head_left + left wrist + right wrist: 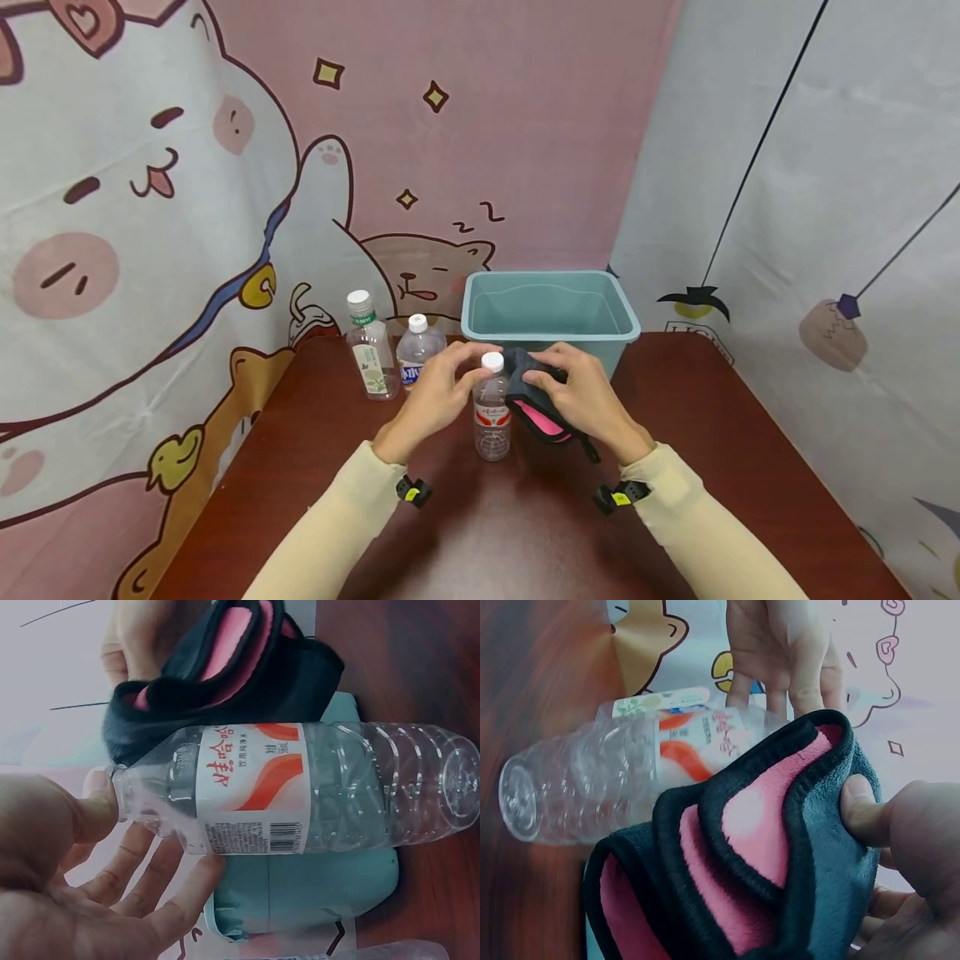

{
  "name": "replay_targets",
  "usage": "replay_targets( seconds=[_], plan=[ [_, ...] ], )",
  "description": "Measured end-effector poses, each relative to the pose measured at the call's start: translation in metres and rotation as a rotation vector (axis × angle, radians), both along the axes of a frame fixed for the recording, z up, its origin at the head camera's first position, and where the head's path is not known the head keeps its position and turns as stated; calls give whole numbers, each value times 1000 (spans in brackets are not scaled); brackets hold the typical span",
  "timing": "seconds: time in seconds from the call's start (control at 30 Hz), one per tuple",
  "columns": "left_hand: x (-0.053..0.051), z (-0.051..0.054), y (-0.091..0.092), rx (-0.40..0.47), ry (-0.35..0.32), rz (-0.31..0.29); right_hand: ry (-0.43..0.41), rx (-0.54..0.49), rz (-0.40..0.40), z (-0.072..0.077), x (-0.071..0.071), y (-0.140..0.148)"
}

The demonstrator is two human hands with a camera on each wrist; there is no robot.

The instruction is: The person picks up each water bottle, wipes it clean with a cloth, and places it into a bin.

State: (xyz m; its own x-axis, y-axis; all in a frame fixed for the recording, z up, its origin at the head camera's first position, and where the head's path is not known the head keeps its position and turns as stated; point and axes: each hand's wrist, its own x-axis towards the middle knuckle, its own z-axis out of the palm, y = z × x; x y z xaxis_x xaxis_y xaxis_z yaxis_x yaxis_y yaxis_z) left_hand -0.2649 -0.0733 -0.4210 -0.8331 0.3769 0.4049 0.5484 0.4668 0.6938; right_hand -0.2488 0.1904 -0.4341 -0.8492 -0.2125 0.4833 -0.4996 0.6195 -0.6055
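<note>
A clear plastic water bottle with a white cap and a red-and-white label is upright in the middle of the head view. My left hand pinches it at the neck, thumb on the near side, as the left wrist view shows. Just right of the bottle, my right hand grips a folded dark grey cloth with black edging and pink lining. In the left wrist view the cloth lies close along the bottle's side; whether they touch is hard to tell.
Behind the hands stands a light teal plastic bin. Two more capped clear bottles are at the left back: a taller one with a green-and-white label and a blue-labelled one. All stand on a dark red-brown table before a cartoon-printed curtain.
</note>
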Motion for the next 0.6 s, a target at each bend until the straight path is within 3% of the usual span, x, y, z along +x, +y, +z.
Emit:
replay_targets(
  seconds=[0.3,0.47,0.6],
  plan=[
    [1,-3,2,22,79,-27,0,20,42,-1,-5,-18],
    [0,-1,0,-7,92,-8,34,56,63,-1,-5,-19],
    [-1,1,-2,-32,95,3,3,80,64,-2,-5,-17]
  ],
)
